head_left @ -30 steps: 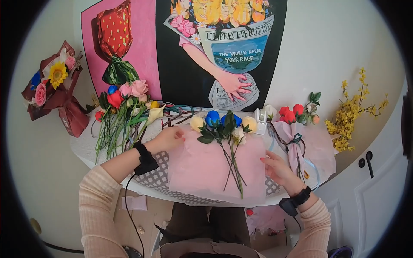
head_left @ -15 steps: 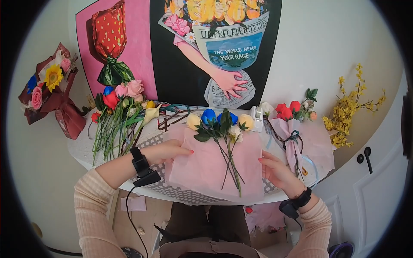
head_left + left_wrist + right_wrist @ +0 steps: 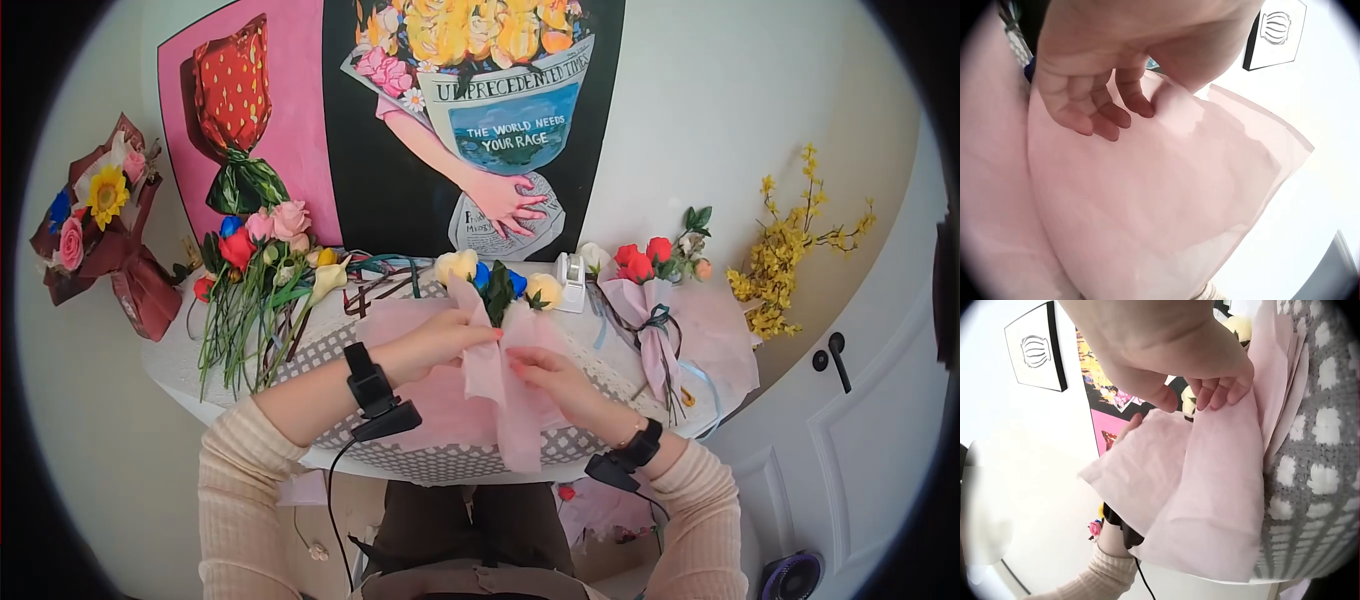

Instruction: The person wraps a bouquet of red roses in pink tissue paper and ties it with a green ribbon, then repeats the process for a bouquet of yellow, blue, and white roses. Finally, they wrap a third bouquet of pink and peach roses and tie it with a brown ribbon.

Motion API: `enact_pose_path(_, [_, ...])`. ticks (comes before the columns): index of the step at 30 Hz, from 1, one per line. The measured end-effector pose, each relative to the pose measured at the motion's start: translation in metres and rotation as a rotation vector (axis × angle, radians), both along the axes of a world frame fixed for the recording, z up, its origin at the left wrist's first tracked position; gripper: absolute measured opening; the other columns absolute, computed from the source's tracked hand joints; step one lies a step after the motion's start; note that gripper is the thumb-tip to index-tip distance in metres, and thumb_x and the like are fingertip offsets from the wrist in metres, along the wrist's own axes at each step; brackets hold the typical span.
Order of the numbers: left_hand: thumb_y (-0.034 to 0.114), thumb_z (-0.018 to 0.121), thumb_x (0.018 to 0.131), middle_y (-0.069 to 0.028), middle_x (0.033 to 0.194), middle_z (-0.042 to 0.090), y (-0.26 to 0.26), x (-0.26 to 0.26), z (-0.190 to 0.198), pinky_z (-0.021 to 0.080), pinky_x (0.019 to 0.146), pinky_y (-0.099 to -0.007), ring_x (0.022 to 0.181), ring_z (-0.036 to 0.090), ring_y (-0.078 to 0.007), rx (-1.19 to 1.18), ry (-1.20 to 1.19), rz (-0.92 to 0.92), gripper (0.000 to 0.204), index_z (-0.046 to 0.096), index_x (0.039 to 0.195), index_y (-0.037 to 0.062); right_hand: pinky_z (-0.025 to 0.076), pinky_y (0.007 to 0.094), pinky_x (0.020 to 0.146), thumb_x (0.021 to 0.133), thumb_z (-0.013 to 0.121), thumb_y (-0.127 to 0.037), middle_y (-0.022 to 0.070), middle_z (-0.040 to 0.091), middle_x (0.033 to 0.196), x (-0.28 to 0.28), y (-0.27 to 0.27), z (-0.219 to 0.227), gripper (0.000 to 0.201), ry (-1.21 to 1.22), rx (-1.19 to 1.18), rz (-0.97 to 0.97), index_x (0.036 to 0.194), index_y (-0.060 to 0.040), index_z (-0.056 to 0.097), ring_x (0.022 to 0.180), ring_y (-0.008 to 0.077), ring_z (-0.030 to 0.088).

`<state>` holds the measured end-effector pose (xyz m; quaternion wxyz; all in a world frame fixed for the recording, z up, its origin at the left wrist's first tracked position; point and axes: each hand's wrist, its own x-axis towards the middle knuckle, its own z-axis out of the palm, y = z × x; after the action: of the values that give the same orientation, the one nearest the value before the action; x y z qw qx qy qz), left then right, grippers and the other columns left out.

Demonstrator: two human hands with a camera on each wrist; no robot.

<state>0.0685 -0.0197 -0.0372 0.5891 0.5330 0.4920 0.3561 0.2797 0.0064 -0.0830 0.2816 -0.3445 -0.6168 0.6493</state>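
A pink sheet of wrapping paper [image 3: 483, 380] is folded inward from both sides over the stems of a small bunch of artificial flowers. Above its folds show cream roses [image 3: 458, 266], part of the blue roses [image 3: 517, 284] and dark green leaves [image 3: 496, 295]; the stems are hidden. My left hand [image 3: 440, 342] pinches the left fold near the middle, fingertips lying on the paper [image 3: 1147, 181] in the left wrist view. From the other side my right hand [image 3: 565, 380] grips the right fold, fingers curled against the paper [image 3: 1222, 475] in the right wrist view.
A grey and white patterned cloth [image 3: 440, 462] lies under the paper. Loose flowers with long green stems [image 3: 245, 330] lie to the left, dark ribbons [image 3: 385, 270] behind. A white tape dispenser [image 3: 571, 282] and a wrapped bouquet [image 3: 655, 300] are at the right.
Both hands have come from the paper's side edges to the middle, bringing the two sides in over the stems. The paper, flat before, now stands in folds.
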Motion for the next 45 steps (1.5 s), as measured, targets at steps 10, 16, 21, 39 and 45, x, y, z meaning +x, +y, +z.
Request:
enact_pose_path(10, [0.028, 0.059, 0.082, -0.0016, 0.085, 0.061, 0.0, -0.003, -0.005, 0.044, 0.069, -0.0243, 0.077, 0.058, -0.0089, 0.036, -0.116, -0.043, 0.024, 0.058, 0.092, 0.0053, 0.044, 0.0273, 0.08, 0.085, 0.051, -0.012, 0.0078, 0.059, 0.104, -0.011, 0.015, -0.004, 0.037, -0.394, 0.58, 0.248, 0.12, -0.0018, 0.047, 0.091, 0.014, 0.056])
enact_pose_path(16, [0.022, 0.059, 0.082, -0.0012, 0.086, 0.061, -0.011, -0.012, 0.004, 0.043, 0.071, -0.023, 0.078, 0.057, -0.0075, 0.009, -0.206, -0.02, 0.02, 0.059, 0.094, 0.005, 0.047, 0.0315, 0.079, 0.08, 0.051, -0.008, 0.014, 0.063, 0.097, -0.016, 0.031, 0.002, 0.032, -0.343, 0.8, 0.377, 0.111, -0.0001, 0.052, 0.088, 0.0247, 0.062])
enact_pose_path(21, [0.02, 0.059, 0.082, -0.0009, 0.086, 0.061, -0.006, -0.007, -0.001, 0.043, 0.072, -0.0233, 0.078, 0.056, -0.007, 0.013, -0.192, -0.016, 0.019, 0.059, 0.094, 0.0048, 0.048, 0.0318, 0.075, 0.08, 0.051, -0.007, 0.0136, 0.064, 0.09, -0.02, 0.04, 0.006, 0.034, -0.357, 0.795, 0.444, 0.112, 0.0005, 0.047, 0.081, 0.0239, 0.062])
enact_pose_path(39, [0.028, 0.057, 0.085, -0.0073, 0.097, 0.058, 0.008, 0.062, -0.028, 0.042, 0.081, -0.0264, 0.093, 0.054, -0.0131, 0.395, 0.09, -0.159, 0.029, 0.056, 0.096, 0.0013, 0.035, 0.025, 0.092, 0.091, 0.044, -0.034, 0.0041, 0.049, 0.112, 0.027, 0.064, -0.014, 0.038, 0.061, -0.249, 0.271, 0.117, -0.0064, 0.047, 0.107, 0.0092, 0.043])
enact_pose_path(45, [0.022, 0.062, 0.08, -0.0135, 0.106, 0.052, -0.001, 0.032, -0.049, 0.041, 0.088, -0.0321, 0.099, 0.051, -0.0202, 0.52, 0.162, 0.177, 0.041, 0.045, 0.109, -0.001, 0.049, 0.0325, 0.078, 0.086, 0.052, -0.021, 0.0074, 0.058, 0.098, 0.003, 0.058, -0.003, 0.03, 0.062, -0.546, 0.084, 0.11, -0.0028, 0.051, 0.088, 0.0165, 0.058])
